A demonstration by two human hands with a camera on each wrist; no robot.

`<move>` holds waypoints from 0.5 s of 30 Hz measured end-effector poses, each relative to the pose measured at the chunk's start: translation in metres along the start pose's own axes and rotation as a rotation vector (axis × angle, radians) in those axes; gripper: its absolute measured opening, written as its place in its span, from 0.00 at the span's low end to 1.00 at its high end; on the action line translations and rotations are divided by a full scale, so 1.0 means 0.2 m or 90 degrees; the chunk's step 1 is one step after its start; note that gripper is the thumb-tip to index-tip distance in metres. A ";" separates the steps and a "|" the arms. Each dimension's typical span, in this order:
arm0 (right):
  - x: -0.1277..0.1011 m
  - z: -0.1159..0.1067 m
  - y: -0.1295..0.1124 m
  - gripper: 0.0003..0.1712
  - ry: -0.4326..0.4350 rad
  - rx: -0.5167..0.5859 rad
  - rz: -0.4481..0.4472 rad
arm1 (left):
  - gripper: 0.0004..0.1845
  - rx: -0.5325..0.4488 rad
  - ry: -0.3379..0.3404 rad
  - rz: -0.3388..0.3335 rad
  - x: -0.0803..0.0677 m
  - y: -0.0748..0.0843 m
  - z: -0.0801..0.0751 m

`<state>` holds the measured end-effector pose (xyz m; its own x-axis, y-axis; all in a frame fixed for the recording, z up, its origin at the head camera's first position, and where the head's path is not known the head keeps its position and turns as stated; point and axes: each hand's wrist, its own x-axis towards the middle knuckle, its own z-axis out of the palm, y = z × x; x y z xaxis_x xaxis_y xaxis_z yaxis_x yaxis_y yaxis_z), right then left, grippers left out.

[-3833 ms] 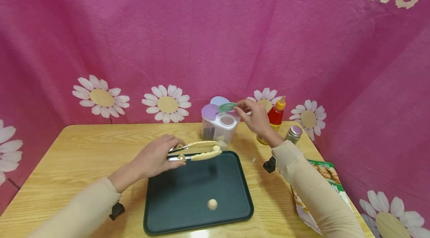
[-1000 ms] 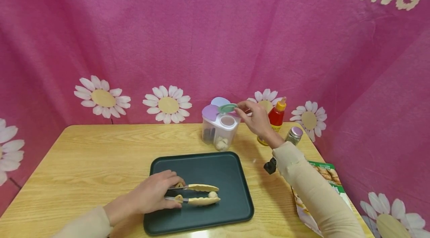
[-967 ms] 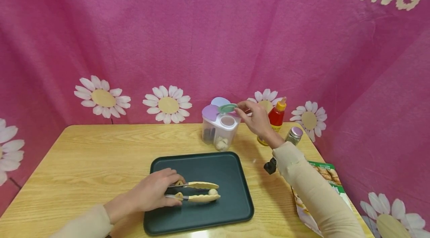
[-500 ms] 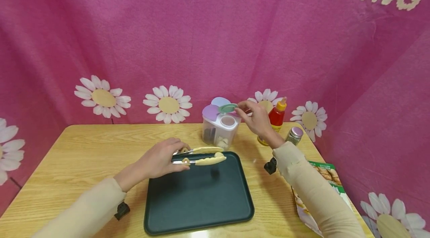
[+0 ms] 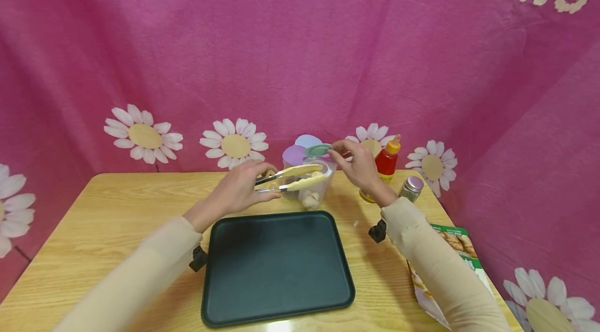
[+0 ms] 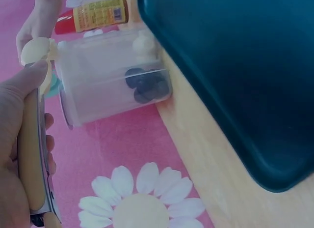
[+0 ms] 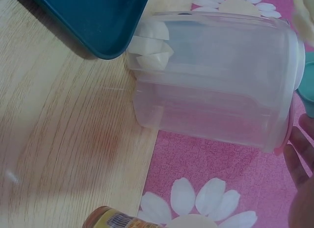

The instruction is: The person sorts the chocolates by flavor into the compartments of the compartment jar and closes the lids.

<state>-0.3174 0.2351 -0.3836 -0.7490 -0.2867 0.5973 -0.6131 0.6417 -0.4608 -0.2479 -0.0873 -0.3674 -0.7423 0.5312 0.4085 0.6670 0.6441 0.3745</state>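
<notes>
My left hand (image 5: pixel 262 180) grips cream-coloured tongs (image 5: pixel 292 177), whose tips hover at the open top of a clear plastic container (image 5: pixel 309 194). In the left wrist view the tongs (image 6: pixel 30 154) run along my thumb toward the container (image 6: pixel 113 85). I cannot make out whether a piece sits between the tips. My right hand (image 5: pixel 335 152) pinches the container's green lid flap (image 5: pixel 317 150) and holds it up. White dumplings (image 7: pixel 152 46) lie in one compartment and dark pieces (image 6: pixel 144 85) in another. The dark green tray (image 5: pixel 276 269) lies in front of the container.
A red sauce bottle (image 5: pixel 386 162) and a small spice jar (image 5: pixel 410 188) stand right of the container, behind my right wrist. A printed food packet (image 5: pixel 457 246) lies at the table's right edge. A pink flowered cloth hangs close behind the wooden table (image 5: pixel 117 217).
My left hand closed the tongs on a white dumpling on the tray, lifted it, and carried it back to the container's opening. My right hand kept holding the green lid.
</notes>
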 end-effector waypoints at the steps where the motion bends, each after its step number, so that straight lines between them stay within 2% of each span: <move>1: 0.00 0.00 0.00 0.10 -0.002 0.000 0.001 | 0.28 -0.002 0.004 -0.001 0.01 0.00 0.00; 15: 0.00 0.00 0.01 0.10 0.002 -0.001 -0.017 | 0.26 -0.001 -0.008 -0.025 0.13 -0.01 -0.02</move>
<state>-0.3188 0.2352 -0.3845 -0.7315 -0.3013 0.6117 -0.6326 0.6345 -0.4440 -0.2683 -0.0777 -0.3554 -0.7684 0.5126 0.3832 0.6377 0.6635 0.3913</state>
